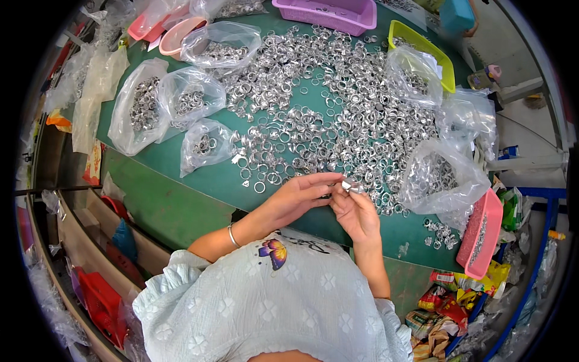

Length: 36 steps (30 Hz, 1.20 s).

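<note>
Just beyond the table's near edge, my two hands meet over the spread of silver-coloured rings (386, 133). My right hand (357, 214) is closed, with a few silver rings (351, 186) pinched at its thumb and fingertips. From the left, my left hand (301, 198) reaches across with its fingers bent toward the right fingertips. Its thumb and fingers come together on something small and dark that I cannot make out. Loose rings (259, 186) lie on the green tabletop (211, 190) to the left of my hands.
Clear plastic bags of rings (142, 108) stand at the left, with another bag (443, 178) at the right. A purple basket (329, 15), a lime green basket (443, 57) and a pink basket (484, 232) edge the table. Open drawers (114, 235) are at the lower left.
</note>
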Motion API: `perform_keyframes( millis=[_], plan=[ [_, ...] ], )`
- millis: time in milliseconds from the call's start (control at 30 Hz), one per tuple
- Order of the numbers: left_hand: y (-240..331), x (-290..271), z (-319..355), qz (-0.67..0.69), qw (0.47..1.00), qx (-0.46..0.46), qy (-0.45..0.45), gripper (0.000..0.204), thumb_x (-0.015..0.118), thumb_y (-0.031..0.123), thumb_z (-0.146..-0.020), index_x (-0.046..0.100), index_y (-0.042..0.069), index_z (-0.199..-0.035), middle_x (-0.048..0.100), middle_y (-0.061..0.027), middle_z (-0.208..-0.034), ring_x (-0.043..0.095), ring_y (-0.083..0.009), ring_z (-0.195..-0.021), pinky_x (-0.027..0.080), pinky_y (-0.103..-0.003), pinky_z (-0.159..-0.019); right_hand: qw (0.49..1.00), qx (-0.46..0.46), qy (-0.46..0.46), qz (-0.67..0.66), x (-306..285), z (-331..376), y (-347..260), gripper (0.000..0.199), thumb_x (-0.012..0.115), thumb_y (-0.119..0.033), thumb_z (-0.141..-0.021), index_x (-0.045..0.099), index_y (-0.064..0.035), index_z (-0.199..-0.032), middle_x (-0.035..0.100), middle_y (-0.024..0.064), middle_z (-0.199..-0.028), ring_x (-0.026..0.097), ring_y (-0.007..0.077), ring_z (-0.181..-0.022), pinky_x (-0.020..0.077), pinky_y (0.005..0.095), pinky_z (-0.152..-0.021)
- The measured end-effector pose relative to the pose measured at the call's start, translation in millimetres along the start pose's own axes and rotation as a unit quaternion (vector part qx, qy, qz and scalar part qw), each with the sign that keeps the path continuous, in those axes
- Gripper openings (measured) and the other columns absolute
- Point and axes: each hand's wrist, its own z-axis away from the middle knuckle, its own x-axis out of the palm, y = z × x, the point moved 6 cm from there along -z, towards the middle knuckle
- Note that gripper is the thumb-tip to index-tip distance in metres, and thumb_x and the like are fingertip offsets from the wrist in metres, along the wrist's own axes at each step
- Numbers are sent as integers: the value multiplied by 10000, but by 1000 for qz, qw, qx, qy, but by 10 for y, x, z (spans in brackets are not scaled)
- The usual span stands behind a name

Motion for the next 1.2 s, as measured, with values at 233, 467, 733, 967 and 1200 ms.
perform_keyframes(
  millis=[233, 467, 733, 967, 1200],
  plan=[
    [-51, -45, 37, 24, 999, -25, -1, 391, 471, 151, -918, 423, -13, -1270, 491, -108, -1230, 473, -187, -1136, 363, -358, -992, 975, -53, 30, 212, -73, 91, 9, 184, 503, -62, -870, 552, 29, -1022, 619, 113, -852, 571, 157, -639, 433, 241, -530],
    [-58, -75, 25, -22, 998, -52, 15, 405, 483, 167, -909, 424, -10, -1269, 468, -127, -1286, 453, -227, -1189, 348, -347, -990, 857, -223, 98, 454, -16, 178, -729, 191, 428, 81, -840, 564, 32, -965, 618, 108, -813, 586, 121, -622, 451, 212, -477],
    [-9, -111, 23, -64, 997, -24, 22, 417, 484, 184, -909, 416, -26, -1262, 508, -158, -1226, 492, -238, -1144, 366, -344, -981, 347, -523, 264, 733, 671, -705, -2560, 191, 554, -109, -801, 616, 16, -932, 628, 183, -800, 618, 323, -717, 468, 397, -649],
    [143, -255, 92, -368, 920, 94, 99, 348, 530, 95, -865, 500, 20, -1203, 557, -130, -1169, 514, -232, -1114, 393, -329, -953, 478, -398, 139, 770, 579, -557, -1812, 218, 573, -145, -816, 603, 29, -945, 627, 198, -843, 605, 327, -738, 467, 375, -678],
    [-68, -26, -141, -845, 508, 169, -14, 593, 682, 205, -716, 446, 182, -1260, 309, -54, -1399, 253, -317, -1297, 203, -677, -943, 378, -288, 100, 874, 68, 6, -400, 616, 705, -298, -701, 467, -27, -1201, 366, 193, -1294, 330, 418, -1172, 250, 527, -957]
  ],
)
